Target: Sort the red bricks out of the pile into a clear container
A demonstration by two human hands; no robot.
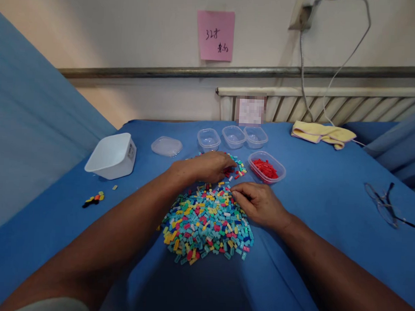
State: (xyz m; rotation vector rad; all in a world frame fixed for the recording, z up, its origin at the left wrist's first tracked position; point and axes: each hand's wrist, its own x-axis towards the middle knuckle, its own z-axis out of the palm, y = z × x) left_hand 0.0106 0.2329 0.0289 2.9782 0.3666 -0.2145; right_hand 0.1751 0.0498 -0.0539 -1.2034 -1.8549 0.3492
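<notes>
Seemingly early on, one tub (279,172) holds red pieces (264,167), a large mixed heap (206,224) remains, and the left hand (212,166) and right hand (260,203) curl nearly closed, any hold unclear.

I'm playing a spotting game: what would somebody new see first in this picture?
Probably the colourful heap of little pieces in the middle, with the left hand over its far side and the right hand at its right edge. Next, perhaps, the red pieces in a clear tub beyond the right hand, then the pink note up on the wall.
</notes>
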